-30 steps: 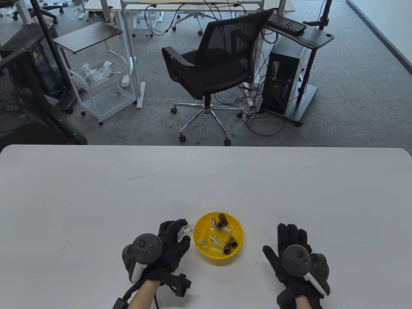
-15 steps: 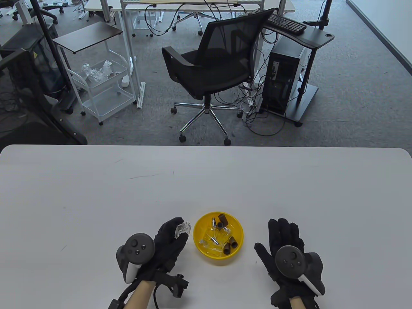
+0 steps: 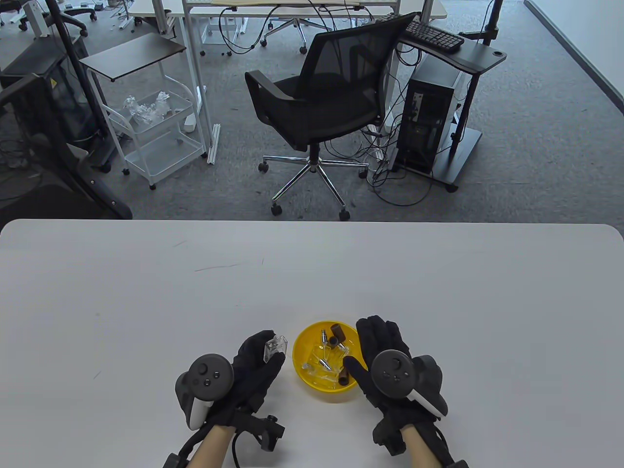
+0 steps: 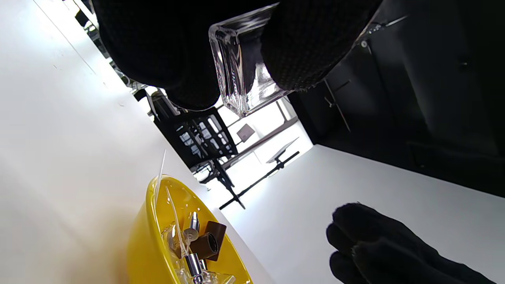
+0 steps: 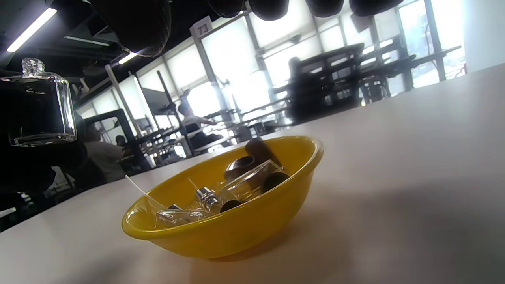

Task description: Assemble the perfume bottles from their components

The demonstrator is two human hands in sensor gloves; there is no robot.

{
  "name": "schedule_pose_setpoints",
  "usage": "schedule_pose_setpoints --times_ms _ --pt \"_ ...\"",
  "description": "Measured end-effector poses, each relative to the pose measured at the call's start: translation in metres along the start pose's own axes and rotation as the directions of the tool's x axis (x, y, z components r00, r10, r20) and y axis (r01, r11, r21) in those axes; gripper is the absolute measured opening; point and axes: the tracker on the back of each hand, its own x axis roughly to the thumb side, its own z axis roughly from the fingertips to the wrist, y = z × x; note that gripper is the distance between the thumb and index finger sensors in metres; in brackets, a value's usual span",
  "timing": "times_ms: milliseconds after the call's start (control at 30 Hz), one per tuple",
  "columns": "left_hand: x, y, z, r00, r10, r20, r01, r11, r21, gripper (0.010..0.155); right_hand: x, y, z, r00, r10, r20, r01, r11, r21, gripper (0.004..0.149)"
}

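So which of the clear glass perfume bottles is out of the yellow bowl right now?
The square clear glass bottle gripped in the left hand, left of the yellow plastic bowl; the other glass pieces lie inside it.

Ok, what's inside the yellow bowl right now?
The yellow bowl holds brown caps, silver spray pumps and clear glass bottles. The right hand covers its right edge, hiding what lies there.

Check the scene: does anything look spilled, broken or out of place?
Nothing stands out. The yellow bowl sits upright with the parts inside it, and the left hand holds an intact glass bottle.
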Motion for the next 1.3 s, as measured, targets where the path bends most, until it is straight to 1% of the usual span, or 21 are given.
schedule_pose_setpoints --times_ms 200,333,400,533,567,700,900,1033,1167,1300 --pt "0.001 -0.002 0.000 1.000 -0.015 0.011 0.015 1.000 -0.003 0.055 0.022 0.019 -0.026 0.991 0.129 0.028 -0.130 0.990 0.046 0.061" --pt "-0.001 0.001 0.000 1.000 0.004 -0.005 -0.004 1.000 0.015 0.055 0.032 0.032 -0.040 0.976 0.218 0.024 -0.219 0.971 0.097 0.058" --pt "-0.002 0.002 0.000 1.000 0.011 -0.013 -0.010 1.000 0.021 0.055 0.038 0.038 -0.044 0.964 0.262 0.033 -0.264 0.957 0.119 0.055" --pt "-0.003 0.003 0.000 1.000 0.015 -0.020 -0.014 1.000 0.022 0.055 0.047 0.051 -0.050 0.923 0.381 0.055 -0.385 0.911 0.146 0.050" --pt "-0.003 0.003 0.000 1.000 0.012 -0.020 -0.012 1.000 0.021 0.055 0.049 0.056 -0.053 0.904 0.422 0.065 -0.427 0.891 0.156 0.049" --pt "-0.003 0.002 0.000 1.000 0.003 -0.015 -0.003 1.000 0.019 0.055 0.054 0.067 -0.056 0.873 0.483 0.071 -0.488 0.856 0.171 0.048" --pt "-0.006 0.003 -0.001 0.999 0.018 -0.033 -0.018 1.000 0.019 0.055 0.054 0.074 -0.061 0.874 0.480 0.076 -0.485 0.853 0.190 0.044" --pt "-0.010 0.002 -0.002 0.999 0.015 -0.049 -0.015 1.000 0.013 0.055 0.053 0.074 -0.062 0.882 0.464 0.082 -0.471 0.862 0.185 0.045" --pt "-0.010 0.001 -0.002 0.999 0.011 -0.048 -0.010 1.000 0.010 0.055 0.054 0.076 -0.060 0.868 0.484 0.110 -0.496 0.854 0.157 0.045" --pt "-0.010 -0.001 -0.002 0.999 -0.005 -0.044 0.005 1.000 0.002 0.055 0.051 0.075 -0.060 0.887 0.447 0.115 -0.461 0.871 0.170 0.046"
